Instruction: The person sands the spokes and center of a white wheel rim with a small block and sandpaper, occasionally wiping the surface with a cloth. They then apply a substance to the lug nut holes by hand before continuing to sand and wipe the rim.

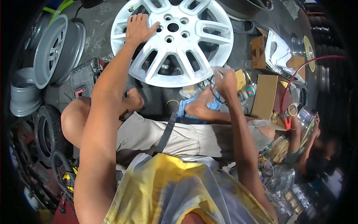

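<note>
Fingers [140,17] apart, the left hand [138,31] lies palm down on the left part of the white wheel [177,37], the thumb reaching toward the ring of holes around its centre. The right hand [226,80] is at the wheel's near right edge, curled in and blurred — I cannot tell whether it is clamped on anything or touches the rim.

The wheel lies face up in front of the person, beyond the knees, its far edge cut off by the top of the view; what bears it is hidden. Close below its near edge are the bare right foot [199,106], a blue cloth [185,109] and a yellow ring [172,106], so little room is left there.

To the left, a strip of bare grey floor [99,28] separates the rim from a tilted grey wheel [67,52] — the widest open patch in view. On the right the space is tighter: a bottle [244,92] and an open cardboard box [264,93] stand just beyond the right hand, with white sheets [276,48] farther out. A red hose [317,59] arcs past them, and at the far right show another person's arms [306,147].
</note>
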The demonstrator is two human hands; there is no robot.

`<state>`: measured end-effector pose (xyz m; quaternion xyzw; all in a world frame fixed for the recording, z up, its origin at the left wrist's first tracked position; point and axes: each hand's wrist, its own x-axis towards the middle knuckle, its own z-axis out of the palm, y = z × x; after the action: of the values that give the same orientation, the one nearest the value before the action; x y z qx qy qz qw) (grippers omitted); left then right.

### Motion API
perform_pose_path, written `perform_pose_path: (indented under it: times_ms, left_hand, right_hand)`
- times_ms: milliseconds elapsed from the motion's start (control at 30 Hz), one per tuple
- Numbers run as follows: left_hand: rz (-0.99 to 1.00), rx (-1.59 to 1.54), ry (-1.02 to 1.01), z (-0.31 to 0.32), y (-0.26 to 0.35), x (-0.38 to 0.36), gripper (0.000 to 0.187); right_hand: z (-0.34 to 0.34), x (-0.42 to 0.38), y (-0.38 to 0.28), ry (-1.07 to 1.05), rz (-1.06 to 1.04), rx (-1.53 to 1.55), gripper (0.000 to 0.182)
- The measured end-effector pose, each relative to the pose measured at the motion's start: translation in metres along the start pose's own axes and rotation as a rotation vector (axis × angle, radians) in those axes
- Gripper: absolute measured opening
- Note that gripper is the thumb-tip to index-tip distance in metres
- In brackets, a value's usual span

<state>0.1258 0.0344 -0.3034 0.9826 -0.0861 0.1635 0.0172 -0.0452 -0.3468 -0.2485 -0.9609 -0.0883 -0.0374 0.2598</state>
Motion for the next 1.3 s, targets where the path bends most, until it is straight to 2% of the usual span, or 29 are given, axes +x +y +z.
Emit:
perform_pose_path:
  times_ms: [33,100,133,200,267,333,367,433,500,600,667,700,800,933,1000,1033,1100,1200,1233,1300]
  left_hand:
    - [-0.001,-0.015,0.003,-0.001,0.001,0.001,0.069]
    - [-0.010,-0.007,-0.047,-0.006,0.000,0.002,0.071]
    - [-0.026,-0.002,-0.100,-0.007,0.001,0.002,0.073]
    - [-0.017,-0.010,-0.091,-0.006,0.000,0.003,0.073]
    - [-0.028,-0.020,-0.091,-0.001,-0.004,0.002,0.074]
    - [-0.006,0.014,0.059,0.003,-0.001,-0.001,0.073]
    - [-0.005,0.002,0.008,0.002,-0.002,-0.002,0.074]
    - [-0.014,-0.012,-0.041,-0.005,0.003,-0.003,0.072]
    - [-0.033,-0.008,-0.083,-0.008,0.003,0.001,0.071]
    - [-0.010,-0.005,0.004,0.008,-0.006,0.000,0.075]
    - [-0.037,-0.023,-0.046,0.001,-0.001,0.002,0.076]
    - [-0.037,-0.014,-0.039,-0.002,0.001,0.002,0.077]
    - [-0.047,-0.003,-0.054,-0.001,0.001,-0.003,0.077]
    - [-0.055,0.017,-0.064,0.000,0.002,-0.001,0.078]
    - [-0.059,0.013,-0.058,0.001,0.000,-0.001,0.078]
    - [-0.056,0.012,-0.047,0.001,0.002,-0.001,0.079]
    - [-0.052,0.000,-0.060,-0.002,0.004,-0.003,0.079]
    - [-0.043,-0.004,-0.069,-0.004,0.000,0.000,0.077]
    - [-0.037,-0.007,-0.055,-0.003,0.000,0.001,0.076]
    - [-0.048,-0.016,-0.049,-0.001,-0.001,-0.003,0.074]
  right_hand:
    - [0.004,0.011,-0.005,0.006,0.011,0.004,0.022]
    - [0.012,0.046,-0.017,-0.217,0.115,-0.237,0.022]
    - [0.014,0.059,-0.019,-0.213,0.118,-0.239,0.022]
    - [0.017,0.082,-0.025,-0.427,0.325,-0.376,0.020]
    - [-0.002,0.065,-0.024,-0.485,0.283,-0.367,0.022]
    - [-0.014,0.043,-0.014,-0.386,0.278,-0.110,0.022]
    - [-0.011,0.042,-0.014,-0.403,0.275,-0.113,0.022]
    - [-0.013,0.035,-0.018,-0.291,0.145,-0.206,0.020]
    - [0.008,0.061,-0.017,-0.323,0.187,-0.273,0.019]
    - [0.017,0.074,-0.025,-0.376,0.202,-0.371,0.018]
    - [0.006,0.055,-0.007,-0.344,0.042,-0.294,0.019]
    - [0.000,0.045,0.009,-0.399,-0.006,-0.270,0.021]
    - [-0.036,0.021,-0.004,-0.343,-0.122,-0.122,0.027]
    - [-0.036,0.008,0.000,-0.283,-0.265,-0.045,0.032]
    - [-0.044,0.002,0.004,-0.233,-0.387,-0.225,0.033]
    - [-0.045,0.007,0.006,-0.234,-0.381,-0.228,0.033]
    - [-0.039,0.031,0.009,-0.241,-0.389,-0.420,0.029]
    - [-0.022,0.040,0.011,-0.196,-0.338,-0.383,0.027]
    - [-0.020,0.031,0.011,-0.138,-0.409,-0.358,0.027]
    - [-0.029,0.018,0.004,-0.168,-0.414,-0.389,0.028]
